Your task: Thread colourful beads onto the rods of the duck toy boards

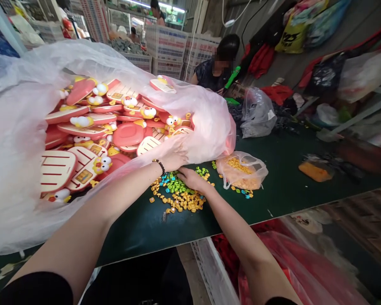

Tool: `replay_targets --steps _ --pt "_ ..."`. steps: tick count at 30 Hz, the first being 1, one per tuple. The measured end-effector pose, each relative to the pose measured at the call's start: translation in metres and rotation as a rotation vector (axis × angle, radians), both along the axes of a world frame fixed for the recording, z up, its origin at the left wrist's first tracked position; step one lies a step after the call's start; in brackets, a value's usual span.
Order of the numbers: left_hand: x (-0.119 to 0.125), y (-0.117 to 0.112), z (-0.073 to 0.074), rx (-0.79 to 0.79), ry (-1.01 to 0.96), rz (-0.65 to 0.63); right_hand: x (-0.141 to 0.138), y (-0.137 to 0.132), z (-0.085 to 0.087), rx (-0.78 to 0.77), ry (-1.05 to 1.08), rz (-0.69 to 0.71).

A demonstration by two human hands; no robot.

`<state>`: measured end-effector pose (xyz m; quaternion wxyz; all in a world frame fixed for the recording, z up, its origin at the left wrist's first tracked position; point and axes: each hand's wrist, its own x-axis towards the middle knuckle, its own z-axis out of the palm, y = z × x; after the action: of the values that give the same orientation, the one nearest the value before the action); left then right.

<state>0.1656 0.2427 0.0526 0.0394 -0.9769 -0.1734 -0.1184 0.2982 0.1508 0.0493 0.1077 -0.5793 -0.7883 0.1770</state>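
Note:
My left hand, a dark bead bracelet on its wrist, grips the edge of a big clear plastic bag full of red and cream toy parts with yellow duck heads. My right hand lies just under that bag's edge, on a heap of small yellow, green and blue pieces spread on the dark green table. Its fingers point into the heap, partly hidden by the bag.
A small clear bag of orange-yellow pieces lies right of the heap. Another clear bag stands behind it. A person sits across the table. White crates stack at the back. A crate with red plastic stands below the table's edge.

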Motion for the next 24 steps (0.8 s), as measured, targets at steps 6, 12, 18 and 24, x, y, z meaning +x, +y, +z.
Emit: replay_targets --steps 6,12,18,24 --pt "-0.013 -0.028 -0.016 -0.026 -0.005 -0.056 0.056 -0.026 -0.001 0.200 -0.031 -0.348" --pt "-0.010 -0.041 -0.018 -0.023 -0.045 -0.069 0.027 -0.053 0.013 0.271 -0.174 -0.381" --pt "-0.022 -0.056 -0.007 0.053 -0.084 -0.035 0.002 -0.044 0.034 0.536 -0.214 0.113" --pt "-0.064 -0.066 -0.001 0.132 -0.096 0.009 0.029 -0.036 0.012 0.310 -0.300 -0.042"
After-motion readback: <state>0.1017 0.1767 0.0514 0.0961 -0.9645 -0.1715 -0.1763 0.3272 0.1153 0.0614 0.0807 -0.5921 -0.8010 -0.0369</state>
